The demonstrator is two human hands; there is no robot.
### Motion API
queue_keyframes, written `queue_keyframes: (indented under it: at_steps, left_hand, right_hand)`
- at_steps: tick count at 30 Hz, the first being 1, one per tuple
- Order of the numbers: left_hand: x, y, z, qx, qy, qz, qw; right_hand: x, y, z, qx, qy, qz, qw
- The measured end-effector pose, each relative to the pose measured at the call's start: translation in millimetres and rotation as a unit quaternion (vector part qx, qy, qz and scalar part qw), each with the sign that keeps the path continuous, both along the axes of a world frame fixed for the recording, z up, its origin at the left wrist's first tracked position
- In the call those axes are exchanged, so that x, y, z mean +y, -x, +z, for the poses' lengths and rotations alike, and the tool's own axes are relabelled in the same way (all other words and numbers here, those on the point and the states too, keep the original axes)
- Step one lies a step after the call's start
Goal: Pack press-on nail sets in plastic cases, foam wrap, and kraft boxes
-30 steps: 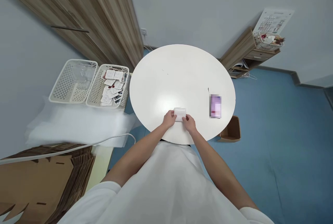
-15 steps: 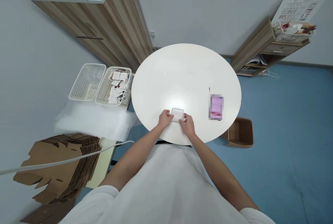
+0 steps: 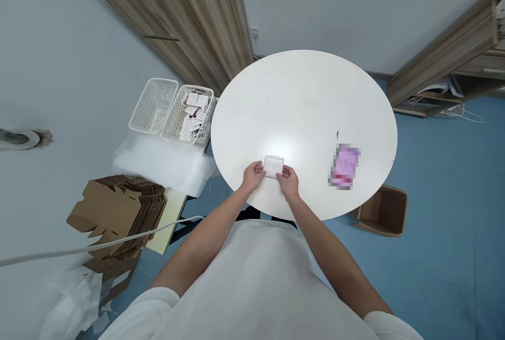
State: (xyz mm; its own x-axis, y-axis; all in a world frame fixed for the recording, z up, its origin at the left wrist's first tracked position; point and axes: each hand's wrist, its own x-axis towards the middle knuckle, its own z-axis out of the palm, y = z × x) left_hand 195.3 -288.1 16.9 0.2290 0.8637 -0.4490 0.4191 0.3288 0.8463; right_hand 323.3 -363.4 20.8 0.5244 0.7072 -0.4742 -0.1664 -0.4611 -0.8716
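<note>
1. Table: white oval table. Nearest item to the hands on it: purple pixelated item, right of the right hand, well apart. Small dark object just beyond it.
2. Left side: two white mesh baskets side by side, left basket with clear plastic in it, right basket with white cards. White sheeting just nearer. Stack of cardboard flats below that; white cable cuts across the view over it and ends near the left forearm.
3. Floor, right: open brown box, partly under the table edge.
4. White packet: near edge of table, in front of the torso, between the hands. Can't tell if it's flat on the surface or slightly raised.
5. Orientation: sides run away from the body, turned slightly clockwise. Near-square, long axis unclear; no front readable.
6. Left hand: pinching packet's left side, thumb at near corner. Right hand: same on right side, thumb on top face.
</note>
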Motion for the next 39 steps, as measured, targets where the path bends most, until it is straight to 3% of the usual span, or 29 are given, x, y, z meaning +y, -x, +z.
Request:
queue_keyframes:
  at_steps: [3,6,9,13,20,31,35,39]
  left_hand:
    - [-0.5,3.3,1.9,0.014,-0.014,0.018,1.000]
    - [-1.4,2.1,5.0,0.020,-0.011,-0.013,1.000]
    - [1.2,1.0,6.0,-0.008,0.001,-0.050,0.999]
    - [14.8,10.1,4.0,-0.009,-0.003,-0.052,0.999]
    - [70.3,48.8,0.9,-0.032,-0.052,-0.049,0.997]
    - [189.4,101.6,-8.6,0.022,-0.147,-0.004,0.989]
    - [206.9,104.5,-10.5,0.021,-0.167,-0.008,0.986]
    - [208.9,105.8,-11.8,0.012,-0.167,-0.020,0.986]
  right_hand:
    - [-0.2,1.4,-2.2,-0.100,0.027,0.020,0.994]
    - [-1.9,4.4,-1.3,-0.155,0.047,0.040,0.986]
    - [1.5,6.4,3.0,-0.132,0.059,0.052,0.988]
    - [16.9,11.3,8.2,-0.073,0.069,0.030,0.995]
    - [73.7,49.3,6.0,-0.057,0.069,-0.010,0.996]
    - [211.6,107.7,-0.8,-0.078,0.012,0.052,0.996]
    - [236.0,111.4,-4.5,-0.092,0.014,0.041,0.995]
    - [238.5,112.6,-6.4,-0.093,0.003,0.040,0.995]
